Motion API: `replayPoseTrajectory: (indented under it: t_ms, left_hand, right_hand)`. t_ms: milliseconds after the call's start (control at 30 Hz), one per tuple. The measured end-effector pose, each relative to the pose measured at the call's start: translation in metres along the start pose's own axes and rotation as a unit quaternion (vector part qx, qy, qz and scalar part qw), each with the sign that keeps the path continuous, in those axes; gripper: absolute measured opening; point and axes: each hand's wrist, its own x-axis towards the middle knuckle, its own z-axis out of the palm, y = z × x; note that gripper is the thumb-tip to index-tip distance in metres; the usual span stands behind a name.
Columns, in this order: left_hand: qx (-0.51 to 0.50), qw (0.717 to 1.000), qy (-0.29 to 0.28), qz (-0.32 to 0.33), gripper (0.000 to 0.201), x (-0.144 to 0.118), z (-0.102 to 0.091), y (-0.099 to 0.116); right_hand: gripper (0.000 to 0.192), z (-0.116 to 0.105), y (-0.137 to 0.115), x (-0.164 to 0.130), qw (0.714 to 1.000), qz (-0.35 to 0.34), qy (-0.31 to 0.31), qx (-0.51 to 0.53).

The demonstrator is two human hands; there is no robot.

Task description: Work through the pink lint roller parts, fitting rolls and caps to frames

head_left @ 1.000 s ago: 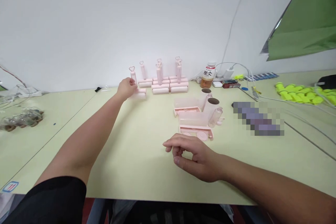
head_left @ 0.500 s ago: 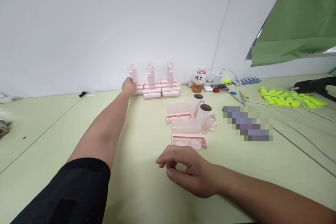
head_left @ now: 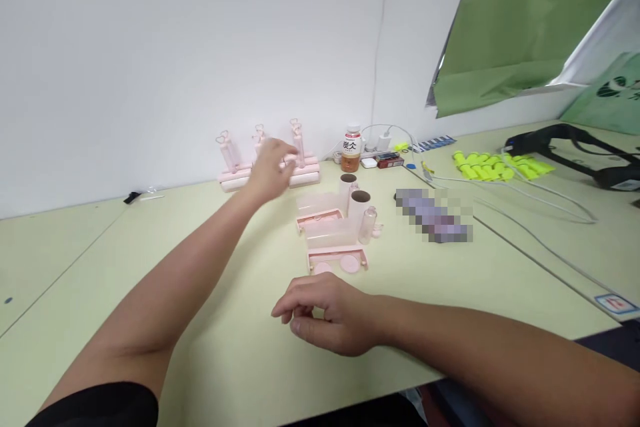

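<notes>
At the far left of the frame, a small black object (head_left: 132, 197) lies on the pale green table (head_left: 75, 260) close to the white wall. Your left arm runs up from the lower left corner, a black sleeve (head_left: 95, 407) at its base, and reaches toward the upper middle. Your left hand (head_left: 270, 170) hovers there, blurred, its fingers spread loosely and clamped on nothing, just in front of the row of pink lint rollers (head_left: 260, 160) standing against the wall with their heart-topped handles upright. One roller at the left end of the row (head_left: 226, 150) stands clear of the hand; whether your fingertips touch any of the others cannot be told through the blur.

In the middle of the frame sit loose pink parts: translucent covers (head_left: 327, 233) lying on flat pink bases (head_left: 337, 259), with cardboard tubes (head_left: 359, 205) and a small clear piece (head_left: 369, 223) just to their right. Below them, in the lower middle, your right hand (head_left: 325, 313) rests on the table, fingers curled down and close together, holding nothing, near the nearest base but apart from it.

Behind the parts stands a brown drink bottle (head_left: 351, 149) beside a white charger and cables (head_left: 383, 141). Farther right lie neon-yellow cylinders (head_left: 495, 165), then a black strap-like device (head_left: 575, 150). A green sheet (head_left: 510, 20) hangs in the upper right.
</notes>
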Motion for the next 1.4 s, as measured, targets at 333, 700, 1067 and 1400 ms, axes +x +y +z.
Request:
replayPoseTrajectory:
  t_ms: [333,700,1067,1400]
  left_hand:
    - [-0.029,0.973,-0.218,0.076,0.034,0.019,0.056,0.059]
    - [-0.064,0.96,-0.27,0.038,0.028,0.03,0.063,0.05]
    - [0.004,0.947,-0.272,0.169,0.022,0.013,0.027,0.096]
    - [0.012,0.944,-0.272,0.185,0.01,0.01,0.025,0.09]
  right_hand:
    - [0.022,-0.005,0.005,0.001,0.998,0.005,0.005,-0.058]
    - [0.026,-0.003,0.006,0.002,0.998,-0.015,-0.005,-0.062]
    - [0.024,-0.002,0.007,0.002,0.998,-0.009,-0.011,-0.065]
    - [0.025,-0.004,0.003,0.002,0.983,-0.005,-0.046,-0.178]
